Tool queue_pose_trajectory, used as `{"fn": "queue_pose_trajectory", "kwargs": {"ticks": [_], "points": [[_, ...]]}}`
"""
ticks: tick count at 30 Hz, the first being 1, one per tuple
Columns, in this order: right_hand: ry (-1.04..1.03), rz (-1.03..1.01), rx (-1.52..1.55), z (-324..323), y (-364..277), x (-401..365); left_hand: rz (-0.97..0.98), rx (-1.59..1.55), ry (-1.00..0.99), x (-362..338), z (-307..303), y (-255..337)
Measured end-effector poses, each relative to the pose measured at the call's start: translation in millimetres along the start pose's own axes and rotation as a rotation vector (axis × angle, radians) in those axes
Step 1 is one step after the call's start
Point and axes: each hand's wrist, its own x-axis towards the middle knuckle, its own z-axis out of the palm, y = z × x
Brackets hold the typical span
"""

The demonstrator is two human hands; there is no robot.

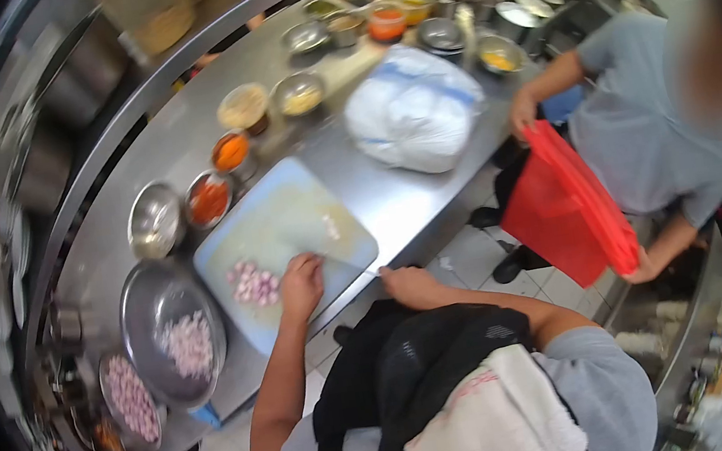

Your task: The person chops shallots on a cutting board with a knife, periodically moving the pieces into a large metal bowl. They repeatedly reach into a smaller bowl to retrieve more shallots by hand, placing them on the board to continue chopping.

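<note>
On the pale cutting board (263, 216), my right hand (413, 285) is closed around the handle of a knife, its blade (333, 252) pointing away to the left across the board. My left hand (303, 287) rests with curled fingers near the blade; whatever it pinches is hidden. Beside it lies a pile of peeled shallots (254, 284). A few cut pieces (331, 227) sit beyond the blade. To the left, a large metal bowl (136, 299) contains pale pink shallot pieces (189, 346). A smaller bowl of pinkish shallots (132, 401) stands at the counter's near left.
Bowls of red (208, 199) and orange (231, 151) food and an empty-looking metal bowl (155, 220) line the board's far side. A stuffed white bag (414, 107) sits on the steel counter (394, 198). At right, a co-worker (638, 94) holds a red bag (566, 206).
</note>
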Motion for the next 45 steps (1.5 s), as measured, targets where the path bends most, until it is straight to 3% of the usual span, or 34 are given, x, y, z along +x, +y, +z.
{"fn": "queue_pose_trajectory", "kwargs": {"ticks": [4,8,27,37,39,40,42,45], "points": [[-0.040,-0.015,0.059,-36.5,-21.1,-15.0,-0.006,0.021,-0.027,8.0,-6.7,11.9],[-0.007,-0.013,0.078,-6.6,-2.4,-4.0,-0.028,0.030,-0.045,6.7,-9.9,13.7],[-0.064,0.023,0.044,-37.7,-31.1,-14.2,-0.036,0.017,-0.030,-1.5,-8.8,3.3],[-0.065,-0.021,0.155,-7.9,23.8,20.5,-0.149,-0.078,-0.059,10.6,-12.6,3.5],[-0.048,-0.057,0.221,-4.4,29.8,19.9,-0.364,-0.054,-0.100,15.7,-11.8,2.9],[-0.060,-0.065,0.223,-1.4,31.0,19.5,-0.377,-0.047,-0.098,17.5,-11.1,5.2],[-0.043,-0.024,0.228,0.1,27.7,19.6,-0.697,-0.124,-0.096,22.3,-9.0,5.8],[-0.040,-0.012,0.210,-5.0,19.1,13.2,-0.788,-0.232,-0.043,11.1,-6.9,-3.7]]}}
